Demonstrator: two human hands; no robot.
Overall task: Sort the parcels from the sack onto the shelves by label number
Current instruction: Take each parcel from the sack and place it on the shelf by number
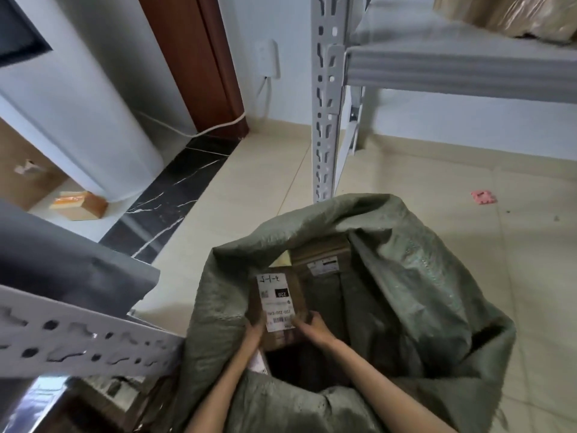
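A green woven sack [421, 292] stands open on the floor below me. Inside its mouth both my hands hold a small brown cardboard parcel [299, 289] with a white label [276, 303] facing up; the label reads "3-1-2" by hand and "220" in print. My left hand [254, 334] grips the parcel's left near edge, my right hand [313, 329] grips its right near edge. A second brown parcel [324, 254] with a white label lies deeper in the sack behind it. Another white label shows under my left wrist.
A grey metal shelf [462, 73] with a slotted upright [326, 98] stands ahead on the right, a taped brown parcel [512, 17] on it. Another shelf rail [78, 342] crosses at lower left. A small box [79, 206] lies on the floor left; a pink scrap [483, 197] lies right.
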